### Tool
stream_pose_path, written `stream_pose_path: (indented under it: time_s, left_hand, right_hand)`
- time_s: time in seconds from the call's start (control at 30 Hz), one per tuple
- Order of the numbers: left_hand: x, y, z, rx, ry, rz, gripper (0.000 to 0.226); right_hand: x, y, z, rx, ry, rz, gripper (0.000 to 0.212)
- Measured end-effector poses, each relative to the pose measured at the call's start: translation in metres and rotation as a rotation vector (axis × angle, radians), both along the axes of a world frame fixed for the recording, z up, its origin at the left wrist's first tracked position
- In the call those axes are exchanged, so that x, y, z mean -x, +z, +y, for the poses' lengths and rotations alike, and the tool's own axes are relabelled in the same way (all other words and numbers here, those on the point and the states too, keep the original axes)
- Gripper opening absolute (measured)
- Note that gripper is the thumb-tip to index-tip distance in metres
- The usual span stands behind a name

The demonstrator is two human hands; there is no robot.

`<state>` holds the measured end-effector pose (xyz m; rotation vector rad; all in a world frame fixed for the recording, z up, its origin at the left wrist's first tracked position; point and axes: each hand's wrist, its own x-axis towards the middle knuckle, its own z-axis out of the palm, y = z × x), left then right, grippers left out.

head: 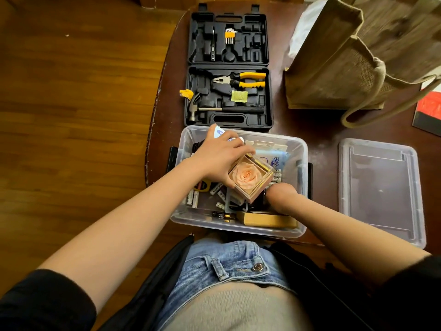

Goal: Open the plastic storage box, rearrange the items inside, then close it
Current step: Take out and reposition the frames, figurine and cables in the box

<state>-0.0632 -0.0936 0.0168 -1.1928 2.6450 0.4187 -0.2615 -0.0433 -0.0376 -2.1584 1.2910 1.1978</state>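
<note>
A dark wooden table [317, 130] stands over a plank floor [71, 103], and on it, nearest the person, sits the clear box [301, 158] with its lid off; its long axis runs left to right. The lid [379, 187] lies flat on the table well to the right of both hands, long axis running away from the person.

The left hand [222, 158] is closed from above on a rose cube [250, 179] — a clear case holding a peach rose — with the fingers [245, 149] along its far edge and the thumb at its near-left corner. The cube is tilted, one corner pointing toward the person, above the box's middle. A white tube [220, 133] shows just beyond the knuckles; I cannot tell whether the hand grips it too.

The right hand [282, 194] reaches down into the box just right of the cube; its fingers are hidden behind the wrist, so their grip cannot be told.

Beneath the left fingers lie batteries [218, 192], a cardboard packet [267, 219] and printed packs [278, 161], partly hidden by the cube and hands — their labels too small to read.

Beyond the fingertips an open tool case [229, 68] holds pliers [241, 81] and a hammer [224, 109]. A jute bag [346, 68], far right, is cut off by the edge
</note>
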Motion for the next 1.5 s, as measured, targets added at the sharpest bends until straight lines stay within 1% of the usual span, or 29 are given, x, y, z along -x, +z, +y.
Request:
stream_pose_path:
  time_s: [0.1,0.2,0.33,0.47,0.53,0.63,0.7,0.73,0.77,0.83,0.87,0.93,1.0,1.13,1.37,1.43,1.5]
  left_hand:
    - [0.000,0.000,0.000,-0.004,0.003,0.005,0.092]
    - [0.000,0.000,0.000,-0.005,0.005,0.008,0.091]
    - [-0.001,0.000,0.000,-0.009,0.006,0.009,0.091]
    - [0.000,-0.001,0.000,-0.007,0.010,0.016,0.091]
    - [0.000,-0.001,0.000,-0.009,0.013,0.028,0.091]
    - [-0.001,-0.001,0.001,-0.004,0.008,0.043,0.090]
    - [-0.002,-0.001,0.001,-0.004,0.000,0.044,0.089]
    - [-0.002,-0.001,0.001,0.001,-0.003,0.045,0.088]
    - [-0.002,-0.001,0.000,0.005,-0.007,0.046,0.086]
    - [-0.002,0.000,0.000,0.004,-0.009,0.041,0.086]
    - [-0.002,0.000,0.000,-0.001,-0.010,0.036,0.087]
    - [-0.001,0.001,0.000,-0.007,-0.009,0.026,0.090]
    - [-0.001,0.002,0.000,-0.002,-0.011,0.016,0.093]
    - [-0.001,0.002,0.000,0.004,-0.010,0.003,0.094]
    - [-0.001,0.002,0.001,0.005,-0.007,0.004,0.094]
    - [-0.002,0.001,0.000,0.004,-0.006,0.012,0.093]
    - [-0.002,0.001,0.000,0.000,-0.005,0.022,0.093]
  right_hand:
    - [-0.002,-0.007,0.000,0.058,-0.069,-0.002,0.028]
    - [-0.003,-0.007,-0.001,0.081,-0.079,0.005,0.028]
    - [-0.006,0.011,-0.002,-0.016,-0.055,0.022,0.028]
    - [-0.005,0.062,0.006,-0.130,0.060,-0.005,0.022]
    - [-0.008,0.093,0.007,-0.185,0.058,-0.132,0.021]
    - [-0.036,0.120,0.003,-0.329,0.021,-0.442,0.020]
    - [-0.067,0.114,0.005,-0.376,0.047,-0.572,0.019]
    - [-0.081,0.103,0.006,-0.350,0.070,-0.585,0.019]
    - [-0.094,0.090,0.008,-0.304,0.102,-0.567,0.019]
    - [-0.112,0.064,0.009,-0.238,0.180,-0.459,0.020]
    - [-0.117,0.053,0.009,-0.251,0.206,-0.379,0.021]
    - [-0.123,0.032,0.010,-0.309,0.230,-0.241,0.033]
    - [-0.124,0.015,0.012,-0.321,0.222,-0.169,0.042]
    - [-0.125,-0.013,0.014,-0.252,0.173,-0.153,0.040]
    - [-0.127,-0.028,0.012,-0.258,0.178,-0.087,0.046]
    - [-0.126,-0.019,0.013,-0.270,0.173,-0.130,0.036]
    - [-0.123,0.000,0.013,-0.246,0.173,-0.247,0.024]
